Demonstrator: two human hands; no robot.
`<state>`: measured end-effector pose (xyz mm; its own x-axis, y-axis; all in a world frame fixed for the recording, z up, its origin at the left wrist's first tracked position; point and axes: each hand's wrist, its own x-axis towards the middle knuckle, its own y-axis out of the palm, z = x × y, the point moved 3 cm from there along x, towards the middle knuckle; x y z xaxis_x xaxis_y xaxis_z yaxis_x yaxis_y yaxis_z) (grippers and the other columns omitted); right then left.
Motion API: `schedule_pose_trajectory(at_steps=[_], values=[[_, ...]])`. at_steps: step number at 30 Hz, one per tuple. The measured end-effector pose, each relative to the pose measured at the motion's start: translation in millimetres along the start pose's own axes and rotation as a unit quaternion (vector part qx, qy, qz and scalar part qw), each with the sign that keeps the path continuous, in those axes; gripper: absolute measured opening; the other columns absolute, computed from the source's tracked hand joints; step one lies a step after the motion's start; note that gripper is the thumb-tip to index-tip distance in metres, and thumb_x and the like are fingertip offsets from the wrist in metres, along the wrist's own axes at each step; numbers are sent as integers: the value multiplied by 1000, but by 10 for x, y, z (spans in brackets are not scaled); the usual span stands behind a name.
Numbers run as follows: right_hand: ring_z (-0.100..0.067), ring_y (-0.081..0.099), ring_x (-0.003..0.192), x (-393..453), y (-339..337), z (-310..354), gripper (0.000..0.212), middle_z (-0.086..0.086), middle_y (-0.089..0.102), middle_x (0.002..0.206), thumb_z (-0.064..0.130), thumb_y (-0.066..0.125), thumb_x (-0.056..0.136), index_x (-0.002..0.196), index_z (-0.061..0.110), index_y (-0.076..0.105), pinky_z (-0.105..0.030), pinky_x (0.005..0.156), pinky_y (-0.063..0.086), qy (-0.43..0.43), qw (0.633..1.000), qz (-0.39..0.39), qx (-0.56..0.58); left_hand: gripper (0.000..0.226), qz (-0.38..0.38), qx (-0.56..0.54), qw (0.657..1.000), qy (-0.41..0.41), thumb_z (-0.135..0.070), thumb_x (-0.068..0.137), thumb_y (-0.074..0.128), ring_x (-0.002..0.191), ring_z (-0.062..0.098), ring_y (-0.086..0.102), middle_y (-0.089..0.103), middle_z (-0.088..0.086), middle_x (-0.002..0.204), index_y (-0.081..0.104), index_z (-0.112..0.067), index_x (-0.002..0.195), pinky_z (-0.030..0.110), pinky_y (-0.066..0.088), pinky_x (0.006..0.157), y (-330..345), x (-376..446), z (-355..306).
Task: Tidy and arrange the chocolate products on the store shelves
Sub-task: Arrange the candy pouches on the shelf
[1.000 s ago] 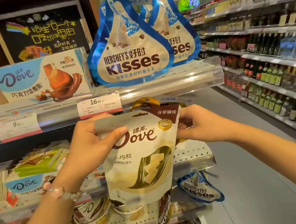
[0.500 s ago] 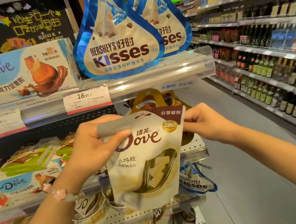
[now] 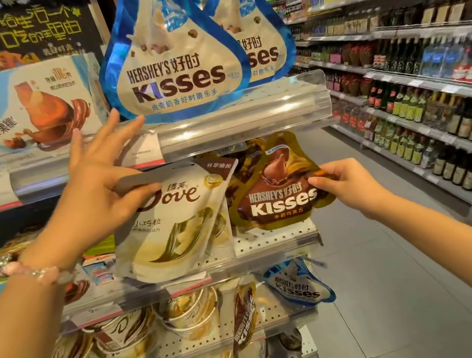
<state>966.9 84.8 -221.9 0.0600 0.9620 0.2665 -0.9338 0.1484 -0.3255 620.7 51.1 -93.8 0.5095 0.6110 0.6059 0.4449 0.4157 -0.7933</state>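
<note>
My left hand [image 3: 98,197] pinches the top edge of a cream Dove pouch [image 3: 174,228] between thumb and lower fingers, with the other fingers spread up toward the shelf rail. The pouch hangs tilted in front of the middle shelf [image 3: 275,240]. To its right, my right hand [image 3: 342,185] pinches the right edge of a brown and gold Hershey's Kisses bag [image 3: 278,200] at the shelf's right end. Two large blue Kisses bags [image 3: 178,73] stand on the top shelf, beside a Dove box [image 3: 16,105].
A clear plastic rail [image 3: 234,120] with price tags fronts the top shelf. Below are Dove cups [image 3: 188,313], a brown Kisses bag [image 3: 243,310] on edge and a small blue Kisses bag [image 3: 300,288]. An aisle floor [image 3: 398,276] and bottle shelves [image 3: 433,104] lie to the right.
My right hand let go of the Dove pouch and moved right to take the brown Kisses bag. The left hand keeps the pouch, now shifted left, fingers spread upward.
</note>
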Motion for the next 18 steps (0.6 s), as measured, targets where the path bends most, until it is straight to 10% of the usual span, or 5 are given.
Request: schedule_pose_trajectory(at_steps=[9,18], values=[[-7,67,66,111,199,-394,19,2,70,75,12,59,91,76,19,68,-17,56,49,68,997,-26,-13,46,-33,-13,999,-15,-51,71,60,141,17,24,33,0,150,72,-15,98,44,-3,116,-13,20,55],[-3,69,67,127,427,-586,18,6,71,77,12,57,92,84,21,70,-15,56,53,95,995,-13,14,20,-18,-28,999,0,-38,71,67,143,11,17,31,-6,151,75,-19,71,40,-8,116,-16,21,78]])
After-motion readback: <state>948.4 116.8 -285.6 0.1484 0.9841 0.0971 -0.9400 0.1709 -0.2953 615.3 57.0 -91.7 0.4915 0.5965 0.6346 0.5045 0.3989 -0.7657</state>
